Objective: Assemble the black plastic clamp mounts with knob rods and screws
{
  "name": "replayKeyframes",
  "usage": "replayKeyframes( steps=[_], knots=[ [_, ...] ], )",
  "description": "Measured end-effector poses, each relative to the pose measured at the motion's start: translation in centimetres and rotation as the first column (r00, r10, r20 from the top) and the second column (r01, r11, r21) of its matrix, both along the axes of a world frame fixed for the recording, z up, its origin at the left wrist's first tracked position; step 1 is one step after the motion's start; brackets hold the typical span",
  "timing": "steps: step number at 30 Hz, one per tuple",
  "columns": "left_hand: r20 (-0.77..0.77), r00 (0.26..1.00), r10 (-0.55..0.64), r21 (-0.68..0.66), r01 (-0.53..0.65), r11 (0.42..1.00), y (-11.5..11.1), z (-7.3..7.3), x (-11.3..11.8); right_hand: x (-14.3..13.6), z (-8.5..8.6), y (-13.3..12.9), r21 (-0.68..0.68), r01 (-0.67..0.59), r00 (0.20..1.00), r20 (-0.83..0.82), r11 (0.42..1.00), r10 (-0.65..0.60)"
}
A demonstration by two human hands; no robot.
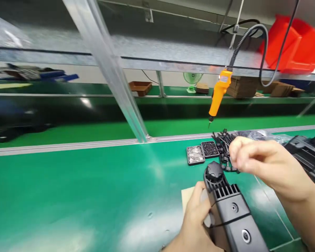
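My left hand (198, 218) is wrapped round the side of a long black plastic housing (238, 220), which has ribbed slots and round fittings on its upper face. A black star-shaped knob (214, 170) sits at its far end. Just above and right of the knob is my right hand (267, 164), its fingers curled together; what they hold, if anything, is hidden. Behind that hand lies a pile of black knobs with thin stems (224, 143). Beside the pile are a small tray of silver parts (195, 155) and a small tray of black parts (210, 149).
An orange electric screwdriver (219, 92) hangs tip down over the green bench (81, 196). A metal post (115, 73) rises from the bench's back rail. More black housings (308, 154) lie at the right. A red bin (291, 45) stands on the upper shelf.
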State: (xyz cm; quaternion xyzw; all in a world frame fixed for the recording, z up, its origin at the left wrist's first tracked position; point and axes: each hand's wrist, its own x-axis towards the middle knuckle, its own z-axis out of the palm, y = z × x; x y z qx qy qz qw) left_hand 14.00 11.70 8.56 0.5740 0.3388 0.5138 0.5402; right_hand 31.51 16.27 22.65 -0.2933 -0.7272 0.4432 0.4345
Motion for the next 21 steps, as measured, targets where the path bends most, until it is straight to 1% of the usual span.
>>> replayKeyframes(
  steps=[1,2,3,4,7,11,14,16,18,21],
  knots=[
    [-0.047,0.999,-0.003,0.158,0.011,0.987,-0.2,0.6,-0.3,0.1,0.6,-1.4,-0.017,-0.044,0.999,0.012,0.999,0.044],
    [-0.087,0.996,0.010,0.277,0.014,0.961,-0.4,1.2,-0.5,0.2,0.9,-2.4,-0.041,-0.061,0.997,0.047,0.997,0.063],
    [-0.120,0.992,0.032,0.362,0.013,0.932,-0.6,1.7,-0.6,0.2,1.0,-3.2,-0.072,-0.056,0.994,0.094,0.996,0.063],
    [-0.137,0.989,0.052,0.398,0.007,0.917,-0.6,2.0,-0.6,0.2,0.9,-3.8,-0.098,-0.033,0.988,0.144,0.995,0.047],
    [-0.168,0.983,0.081,0.429,-0.001,0.903,-0.6,2.4,-0.4,0.0,0.8,-4.4,-0.112,0.053,0.964,0.264,0.992,-0.022],
    [-0.219,0.972,0.090,0.456,0.020,0.890,-0.4,2.2,-0.4,-0.6,1.5,-4.6,-0.076,0.025,0.911,0.412,0.997,0.009],
    [-0.224,0.969,0.105,0.485,0.017,0.875,-0.3,2.2,-0.4,-0.9,2.1,-4.7,-0.084,0.069,0.877,0.479,0.994,-0.021],
    [-0.225,0.969,0.107,0.501,0.021,0.865,-0.3,2.3,-0.4,-1.0,2.2,-4.7,-0.100,0.110,0.883,0.466,0.989,-0.051],
    [-0.222,0.969,0.104,0.503,0.023,0.864,-0.2,2.5,-0.4,-0.9,2.0,-4.3,-0.157,0.111,0.914,0.405,0.981,-0.038],
    [-0.248,0.963,0.102,0.478,0.030,0.878,-0.3,2.7,-0.5,-0.6,1.2,-3.5,-0.325,0.050,0.969,0.245,0.944,0.033]
  ],
)
